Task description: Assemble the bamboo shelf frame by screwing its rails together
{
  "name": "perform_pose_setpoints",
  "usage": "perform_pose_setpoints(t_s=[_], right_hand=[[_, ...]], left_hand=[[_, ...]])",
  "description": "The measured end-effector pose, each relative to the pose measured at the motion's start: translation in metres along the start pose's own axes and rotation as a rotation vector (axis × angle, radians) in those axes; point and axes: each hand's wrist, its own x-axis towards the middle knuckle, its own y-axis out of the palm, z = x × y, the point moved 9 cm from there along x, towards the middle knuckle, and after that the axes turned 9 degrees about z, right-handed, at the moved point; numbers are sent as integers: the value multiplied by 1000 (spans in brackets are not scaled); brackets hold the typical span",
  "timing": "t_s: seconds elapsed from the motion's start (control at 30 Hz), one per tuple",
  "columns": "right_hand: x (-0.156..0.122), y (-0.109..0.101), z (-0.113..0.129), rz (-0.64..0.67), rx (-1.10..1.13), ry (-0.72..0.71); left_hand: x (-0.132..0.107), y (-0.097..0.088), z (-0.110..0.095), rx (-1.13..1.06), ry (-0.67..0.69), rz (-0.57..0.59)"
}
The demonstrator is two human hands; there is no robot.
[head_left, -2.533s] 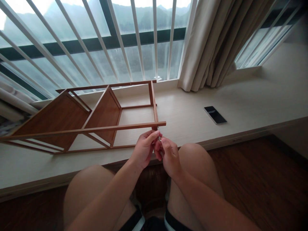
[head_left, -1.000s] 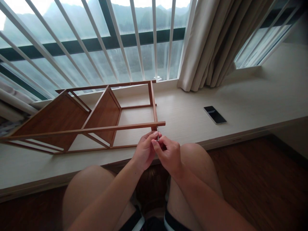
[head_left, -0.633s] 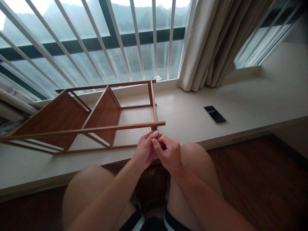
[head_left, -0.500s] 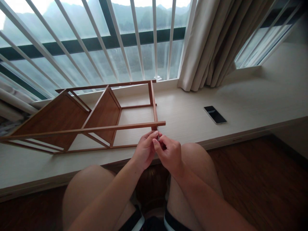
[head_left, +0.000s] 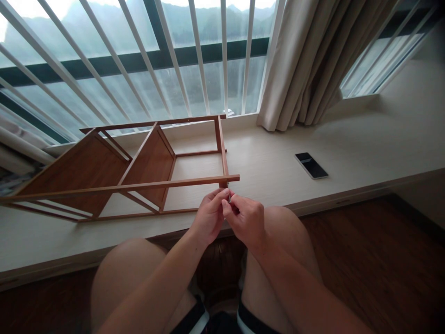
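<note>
A brown wooden shelf frame (head_left: 181, 182) lies on its side on the pale window ledge, with two panels set across it. Close to its right end, just below the front rail, my two hands meet. Between them shows a thin metal rod (head_left: 229, 198), small and partly covered by fingertips; its upper end is at the frame's end crosspiece. My right hand (head_left: 247, 220) is closed, thumb and forefinger pinching the rod. My left hand (head_left: 211, 215) is closed too, fingertips together around the rod's upper part; whether it grips the rod or the wood is hard to see.
A black-screened phone (head_left: 311, 165) lies on the ledge (head_left: 264, 162) to the right. Behind stand a barred window (head_left: 205, 83) and a beige curtain (head_left: 295, 69). My bare knees (head_left: 285, 227) are against the ledge's front edge, above a dark wooden floor (head_left: 375, 250).
My right hand has turned slightly and shifted a little to the right. The left hand, the shelf frame and the rod look nearly the same.
</note>
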Motion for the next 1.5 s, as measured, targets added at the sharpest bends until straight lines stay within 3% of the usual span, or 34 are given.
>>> perform_pose_setpoints(t_s=[0.23, 0.43, 0.77, 0.9, 1.0, 1.23, 1.5], right_hand=[[-1, 1, -1, 29, 10, -7], [-4, 8, -8, 65, 233, 60], [-15, 41, -23, 72, 1119, 328], [-19, 62, -19, 124, 1531, 428], [-19, 70, -13, 176, 1717, 437], [-21, 68, -17, 142, 1598, 400], [-22, 52, -24, 81, 1232, 372]], left_hand=[[-1, -1, -2, 17, -1, -16], [-1, -3, -2, 45, 5, -27], [-1, 8, -2, 161, -38, 50], [-1, 4, 0, 135, -66, 8], [0, 1, -2, 127, -59, -20], [-1, 0, 1, 110, -94, -51], [0, -1, 0, 100, -79, -55]])
